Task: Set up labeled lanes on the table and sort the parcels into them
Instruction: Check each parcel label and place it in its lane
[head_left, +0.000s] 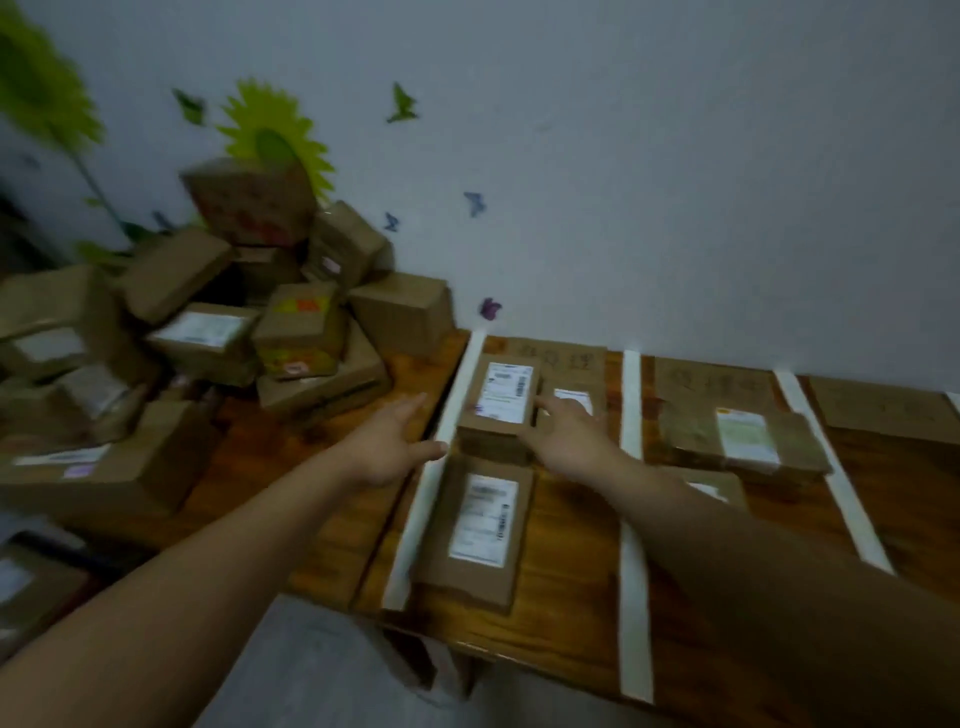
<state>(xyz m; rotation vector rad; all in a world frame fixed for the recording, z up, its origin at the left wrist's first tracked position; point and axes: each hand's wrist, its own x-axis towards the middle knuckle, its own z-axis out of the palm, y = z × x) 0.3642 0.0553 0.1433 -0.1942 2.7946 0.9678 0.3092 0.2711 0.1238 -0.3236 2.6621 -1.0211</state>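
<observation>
Cardboard lane signs' (563, 354) writing illegible.

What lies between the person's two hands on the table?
In the head view, a white tape strip and a small labelled parcel lie between the left hand and right hand.

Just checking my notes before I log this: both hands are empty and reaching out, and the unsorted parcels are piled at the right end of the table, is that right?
Not quite: the head view shows the unsorted pile at the left end of the table. Both the left hand and right hand are indeed empty and reaching out.
</observation>
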